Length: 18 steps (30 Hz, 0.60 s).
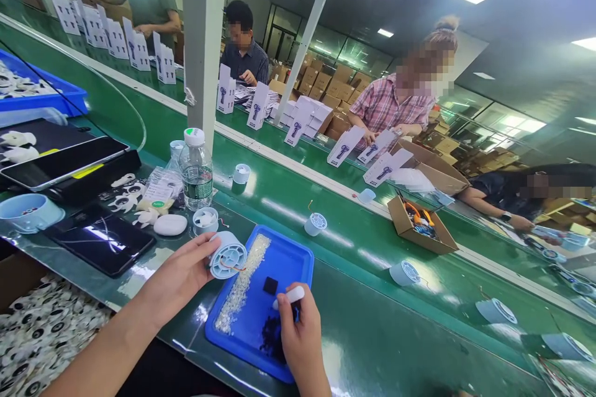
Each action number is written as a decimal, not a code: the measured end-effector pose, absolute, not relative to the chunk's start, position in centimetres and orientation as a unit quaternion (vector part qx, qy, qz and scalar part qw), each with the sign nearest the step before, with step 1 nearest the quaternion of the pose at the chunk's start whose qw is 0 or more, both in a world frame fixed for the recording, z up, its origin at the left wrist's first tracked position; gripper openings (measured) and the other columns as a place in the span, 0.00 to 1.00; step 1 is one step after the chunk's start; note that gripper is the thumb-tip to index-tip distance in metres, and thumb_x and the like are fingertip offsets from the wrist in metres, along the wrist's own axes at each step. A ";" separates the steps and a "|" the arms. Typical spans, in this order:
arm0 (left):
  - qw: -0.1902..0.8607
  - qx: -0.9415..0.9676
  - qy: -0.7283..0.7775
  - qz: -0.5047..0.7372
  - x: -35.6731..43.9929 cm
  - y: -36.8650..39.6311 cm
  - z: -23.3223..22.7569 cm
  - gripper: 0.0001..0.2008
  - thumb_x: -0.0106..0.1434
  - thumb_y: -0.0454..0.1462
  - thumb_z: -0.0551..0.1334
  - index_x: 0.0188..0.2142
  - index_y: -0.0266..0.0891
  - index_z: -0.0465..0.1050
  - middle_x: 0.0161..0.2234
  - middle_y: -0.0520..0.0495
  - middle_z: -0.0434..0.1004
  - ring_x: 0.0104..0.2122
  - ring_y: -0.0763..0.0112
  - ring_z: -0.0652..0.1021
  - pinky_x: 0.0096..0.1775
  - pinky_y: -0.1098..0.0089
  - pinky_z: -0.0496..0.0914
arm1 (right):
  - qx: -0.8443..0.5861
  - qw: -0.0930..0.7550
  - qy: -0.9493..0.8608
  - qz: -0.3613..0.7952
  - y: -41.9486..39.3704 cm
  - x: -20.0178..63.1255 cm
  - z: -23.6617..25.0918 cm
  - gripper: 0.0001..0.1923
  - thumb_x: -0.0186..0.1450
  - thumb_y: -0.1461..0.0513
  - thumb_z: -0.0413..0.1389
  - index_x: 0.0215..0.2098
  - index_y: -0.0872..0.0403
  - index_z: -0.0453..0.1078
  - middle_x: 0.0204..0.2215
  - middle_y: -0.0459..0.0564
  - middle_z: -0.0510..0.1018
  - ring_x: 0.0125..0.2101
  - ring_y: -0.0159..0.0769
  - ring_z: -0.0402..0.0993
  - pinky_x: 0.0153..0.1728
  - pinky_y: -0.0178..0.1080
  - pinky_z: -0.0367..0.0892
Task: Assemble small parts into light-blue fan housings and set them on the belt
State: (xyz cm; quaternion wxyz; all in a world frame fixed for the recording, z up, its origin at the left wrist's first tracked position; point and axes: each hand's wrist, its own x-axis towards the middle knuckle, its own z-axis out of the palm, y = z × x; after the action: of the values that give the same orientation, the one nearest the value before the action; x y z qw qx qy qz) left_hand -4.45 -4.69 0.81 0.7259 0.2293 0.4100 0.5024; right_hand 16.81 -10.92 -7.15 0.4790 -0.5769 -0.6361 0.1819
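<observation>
My left hand (179, 276) holds a small pale-blue round fan housing (227, 255) with thin wires, over the left edge of a blue tray (289, 255). My right hand (302, 335) grips a white pen-like tool (289, 296) above the tray's near end. In the tray lie a strip of tiny pale parts (242, 282), one small black square (270, 286) and a heap of dark pieces (271, 338) by my right hand.
A green conveyor belt (354, 248) carries more blue fan housings (315, 223). A water bottle (196, 169), a dark phone (101, 238), white fan blades (145, 217) and a blue bowl (28, 213) sit at left. A cardboard box (419, 223) and white product boxes (344, 146) lie beyond, where other people work.
</observation>
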 end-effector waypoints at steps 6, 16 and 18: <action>0.736 0.217 0.395 0.504 -4.2 -4.8 0.7 0.05 0.56 0.34 0.65 0.34 0.37 0.76 0.32 0.47 0.76 0.31 0.69 0.75 0.35 0.69 0.74 | -0.573 0.477 -0.642 0.177 -9.7 17.0 -6.3 0.06 0.67 0.59 0.49 0.34 0.52 0.63 0.27 0.44 0.70 0.27 0.30 0.68 0.30 0.32 0.65; 0.718 0.280 0.403 0.493 -3.4 -6.0 1.6 0.10 0.57 0.40 0.65 0.38 0.40 0.75 0.35 0.45 0.75 0.34 0.67 0.75 0.37 0.69 0.71 | -0.508 0.684 -0.480 0.209 -11.4 13.7 -3.6 0.09 0.65 0.58 0.53 0.43 0.52 0.65 0.39 0.53 0.71 0.35 0.37 0.75 0.34 0.40 0.72; 0.711 0.295 0.404 0.494 -3.1 -6.4 1.8 0.11 0.58 0.41 0.64 0.39 0.41 0.75 0.36 0.46 0.75 0.35 0.68 0.74 0.38 0.70 0.70 | -0.473 0.723 -0.454 0.218 -12.2 12.7 -3.0 0.09 0.65 0.58 0.54 0.42 0.51 0.64 0.39 0.53 0.71 0.33 0.38 0.76 0.32 0.41 0.74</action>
State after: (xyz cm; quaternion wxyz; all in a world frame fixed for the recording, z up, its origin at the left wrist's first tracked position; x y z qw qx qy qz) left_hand -3.09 -6.37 1.80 0.7107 0.2953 0.4042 0.4942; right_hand 12.73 -12.18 -3.00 0.7232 -0.4725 -0.4542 0.2178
